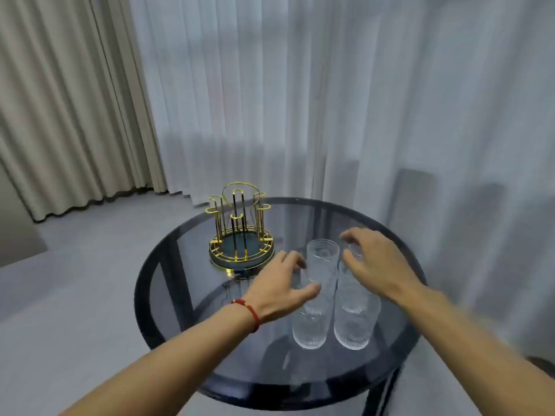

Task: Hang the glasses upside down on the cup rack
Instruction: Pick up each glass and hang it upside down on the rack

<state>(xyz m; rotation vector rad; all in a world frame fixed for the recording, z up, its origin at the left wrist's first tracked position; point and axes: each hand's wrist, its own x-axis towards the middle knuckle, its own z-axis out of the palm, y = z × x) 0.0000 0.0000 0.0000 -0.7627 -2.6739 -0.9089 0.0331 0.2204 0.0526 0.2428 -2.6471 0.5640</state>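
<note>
A gold wire cup rack (240, 232) with upright hooks stands bare on the back left of the round dark glass table (168, 295). Several clear ribbed glasses stand upright to its right, in two rows. My left hand (279, 289) wraps thumb and fingers round the back left glass (323, 259). My right hand (377, 262) curls its fingers and thumb over the top of the back right glass (350, 283), hiding most of its rim. The front left glass (310, 328) and front right glass (356, 325) stand untouched.
The table's dark rim (300, 396) curves close in front of me. White sheer curtains (300, 100) hang behind the table and beige drapes (69, 100) hang at the left. Grey floor (75, 280) lies to the left. A red cord bracelet (250, 313) sits on my left wrist.
</note>
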